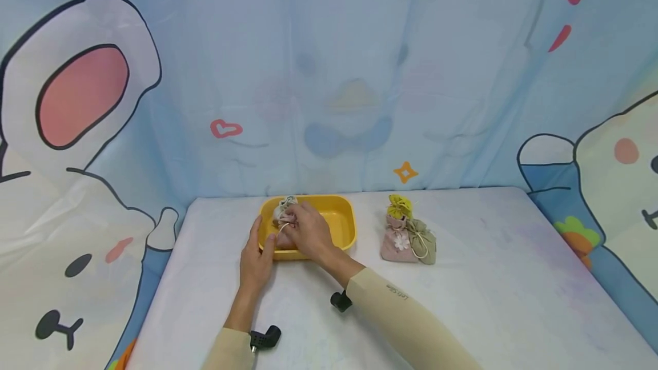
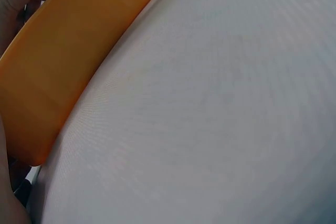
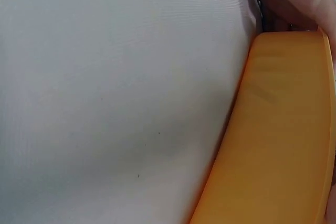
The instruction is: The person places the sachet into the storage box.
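A yellow plastic bin stands on the white-covered table in the head view. My left hand holds its left front corner, thumb at the rim and fingers along the left side. Over the bin's left half, my right hand pinches a pink drawstring pouch near its pale cord. A light grey pouch lies behind it inside the bin, partly covered by the fingers. Both wrist views show mostly the bin's outer wall, with the pouches out of sight.
Right of the bin lie a yellow pouch, a pink pouch with a white flower and an olive-green pouch, close together. A blue cartoon-printed curtain hangs behind the table.
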The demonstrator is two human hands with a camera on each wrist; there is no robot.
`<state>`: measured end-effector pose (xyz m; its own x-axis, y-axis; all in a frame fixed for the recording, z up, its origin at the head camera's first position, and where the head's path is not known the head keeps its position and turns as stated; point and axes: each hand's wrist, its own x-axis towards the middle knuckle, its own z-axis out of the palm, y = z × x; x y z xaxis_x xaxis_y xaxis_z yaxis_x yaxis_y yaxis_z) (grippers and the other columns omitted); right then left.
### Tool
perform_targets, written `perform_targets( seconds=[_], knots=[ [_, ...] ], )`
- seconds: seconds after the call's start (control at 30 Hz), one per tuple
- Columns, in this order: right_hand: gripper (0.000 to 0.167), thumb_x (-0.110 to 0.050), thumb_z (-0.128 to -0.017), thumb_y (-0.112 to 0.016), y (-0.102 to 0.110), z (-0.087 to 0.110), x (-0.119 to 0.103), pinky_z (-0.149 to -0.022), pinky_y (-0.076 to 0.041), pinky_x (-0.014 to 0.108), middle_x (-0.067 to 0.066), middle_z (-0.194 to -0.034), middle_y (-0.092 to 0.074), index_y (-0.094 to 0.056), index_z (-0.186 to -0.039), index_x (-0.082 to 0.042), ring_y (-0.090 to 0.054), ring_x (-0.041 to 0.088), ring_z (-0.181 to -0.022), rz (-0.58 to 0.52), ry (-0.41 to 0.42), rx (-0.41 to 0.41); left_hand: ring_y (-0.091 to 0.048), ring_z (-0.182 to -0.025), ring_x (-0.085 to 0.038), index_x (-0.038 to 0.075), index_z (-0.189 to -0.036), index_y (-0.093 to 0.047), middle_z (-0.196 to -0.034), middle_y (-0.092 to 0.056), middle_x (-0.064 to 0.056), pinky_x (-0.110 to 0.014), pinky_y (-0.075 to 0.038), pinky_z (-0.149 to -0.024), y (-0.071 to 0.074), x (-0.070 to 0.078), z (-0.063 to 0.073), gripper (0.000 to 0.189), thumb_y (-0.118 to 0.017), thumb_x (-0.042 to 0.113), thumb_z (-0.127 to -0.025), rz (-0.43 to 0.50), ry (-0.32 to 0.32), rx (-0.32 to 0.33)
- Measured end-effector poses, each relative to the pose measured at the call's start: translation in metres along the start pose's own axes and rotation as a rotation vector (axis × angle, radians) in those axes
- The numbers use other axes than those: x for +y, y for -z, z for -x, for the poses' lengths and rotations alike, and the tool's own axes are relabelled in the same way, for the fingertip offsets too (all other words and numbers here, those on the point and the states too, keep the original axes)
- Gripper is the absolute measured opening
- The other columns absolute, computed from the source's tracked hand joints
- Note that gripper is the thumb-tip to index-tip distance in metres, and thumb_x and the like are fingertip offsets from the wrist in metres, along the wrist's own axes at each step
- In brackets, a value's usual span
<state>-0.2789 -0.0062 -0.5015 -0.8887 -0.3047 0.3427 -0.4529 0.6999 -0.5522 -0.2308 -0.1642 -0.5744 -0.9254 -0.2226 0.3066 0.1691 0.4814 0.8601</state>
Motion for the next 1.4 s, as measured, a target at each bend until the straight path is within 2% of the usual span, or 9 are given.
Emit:
perform_targets(
  seconds=[0.2, 0.7, 1.03, 1.2, 1.4],
  knots=[
    [0.029, -0.020, -0.093, -0.079, -0.001, 0.000, 0.001, -0.087, -0.060, 0.034, 0.004, -0.109, -0.066, -0.071, -0.120, -0.013, -0.065, 0.017, -0.096, 0.002, 0.028, 0.008, -0.045, -0.149, -0.033, 0.017, -0.162, -0.037, -0.161, -0.048, -0.012, -0.053, -0.037, -0.123, -0.001, -0.001, -0.002, 0.059, -0.053, 0.035, -0.108, 0.007, -0.006, 0.006],
    [0.033, -0.013, -0.094, -0.077, -0.001, 0.000, 0.001, -0.086, -0.061, 0.032, 0.004, -0.109, -0.065, -0.070, -0.126, -0.014, -0.065, 0.017, -0.093, -0.012, 0.023, -0.019, -0.044, -0.149, -0.033, 0.016, -0.162, -0.037, -0.162, -0.047, -0.012, -0.053, -0.035, -0.124, 0.001, 0.002, 0.000, 0.059, -0.053, 0.035, -0.108, 0.013, 0.004, -0.001],
    [0.037, -0.011, -0.095, -0.074, 0.000, 0.001, 0.001, -0.083, -0.061, 0.030, 0.003, -0.112, -0.066, -0.068, -0.131, -0.016, -0.064, 0.016, -0.092, 0.002, 0.058, -0.022, -0.045, -0.149, -0.033, 0.016, -0.162, -0.037, -0.162, -0.047, -0.012, -0.054, -0.036, -0.124, 0.001, 0.003, 0.001, 0.060, -0.054, 0.036, -0.108, 0.017, 0.009, 0.000],
    [0.043, -0.011, -0.093, -0.074, 0.003, 0.002, 0.002, -0.082, -0.061, 0.034, 0.001, -0.114, -0.069, -0.068, -0.135, -0.021, -0.066, 0.016, -0.098, 0.063, 0.070, 0.003, -0.045, -0.149, -0.034, 0.016, -0.162, -0.037, -0.161, -0.047, -0.012, -0.054, -0.036, -0.123, 0.000, 0.003, 0.001, 0.060, -0.054, 0.036, -0.108, 0.017, 0.011, 0.000],
    [0.044, -0.018, -0.097, -0.074, 0.013, 0.002, 0.002, -0.097, -0.060, 0.041, 0.003, -0.128, -0.069, -0.065, -0.140, -0.019, -0.066, 0.021, -0.116, 0.048, 0.048, -0.015, -0.043, -0.151, -0.034, 0.017, -0.163, -0.035, -0.164, -0.044, -0.011, -0.055, -0.035, -0.124, 0.000, 0.003, 0.001, 0.061, -0.052, 0.038, -0.108, -0.005, 0.020, -0.011]
  ],
)
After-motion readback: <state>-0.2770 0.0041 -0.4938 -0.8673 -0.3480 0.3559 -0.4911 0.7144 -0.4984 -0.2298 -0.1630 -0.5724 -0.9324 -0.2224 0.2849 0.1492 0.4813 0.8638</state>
